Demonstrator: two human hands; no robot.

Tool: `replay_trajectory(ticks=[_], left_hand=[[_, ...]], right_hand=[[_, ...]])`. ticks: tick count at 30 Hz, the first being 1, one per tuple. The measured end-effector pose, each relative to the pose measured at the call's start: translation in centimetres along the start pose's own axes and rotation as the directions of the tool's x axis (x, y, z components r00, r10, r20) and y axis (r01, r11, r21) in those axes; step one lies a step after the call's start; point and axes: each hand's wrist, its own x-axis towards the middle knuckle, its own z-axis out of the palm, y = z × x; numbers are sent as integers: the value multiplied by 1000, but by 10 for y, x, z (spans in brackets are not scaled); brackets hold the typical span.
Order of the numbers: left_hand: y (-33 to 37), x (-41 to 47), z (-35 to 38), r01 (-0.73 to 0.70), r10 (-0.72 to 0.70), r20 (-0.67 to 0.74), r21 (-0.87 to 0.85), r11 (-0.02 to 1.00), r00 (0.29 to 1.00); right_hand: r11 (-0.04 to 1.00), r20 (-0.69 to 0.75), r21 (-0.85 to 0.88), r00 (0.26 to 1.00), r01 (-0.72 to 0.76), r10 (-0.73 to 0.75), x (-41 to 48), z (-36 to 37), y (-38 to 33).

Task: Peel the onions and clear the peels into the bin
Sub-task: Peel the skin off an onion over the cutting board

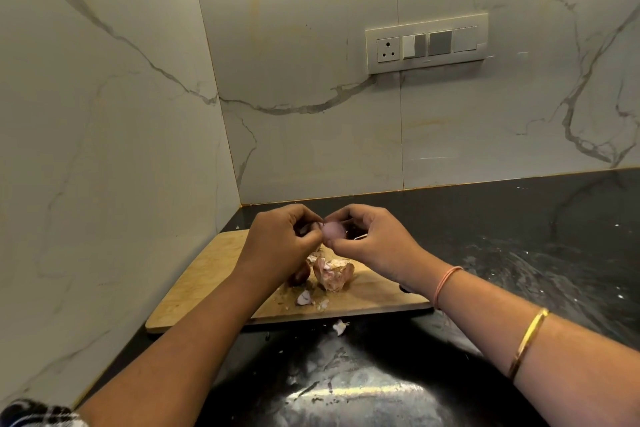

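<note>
Over far end of wooden cutting board [194, 291], left hand [280, 236] fingers are curled, pinching skin at left of small pinkish onion [333, 231]. Right hand [374, 239] fingers curl round its right side. Peel pile [332, 274] lies on board below; one scrap [340, 326] lies on black tabletop [519, 253]. Risks: slick onion slips from the pinch, and torn peel drops off the board. Bin not in view.
</note>
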Motion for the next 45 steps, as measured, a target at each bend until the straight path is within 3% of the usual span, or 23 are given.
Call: replay_trajectory(ticks=[10, 21, 28, 38, 45], left_hand=[[-11, 1, 4, 130, -130, 19, -46, 990, 991], [-1, -3, 2, 48, -37, 107, -101, 994, 994], [0, -3, -1, 28, -30, 96, 29, 999, 995], [5, -4, -2, -19, -5, 107, 223, 975, 994], [2, -3, -3, 30, -37, 52, 129, 991, 998]], right_hand=[[997, -23, 80, 1000, -15, 17, 1, -2, 2], [999, 5, 31, 1000, -6, 6, 1, -1, 6], [997, -65, -74, 997, 25, -30, 0, 0, 4], [997, -52, -79, 999, 11, -15, 0, 0, 2], [991, -12, 130, 999, -32, 34, 0, -2, 1]])
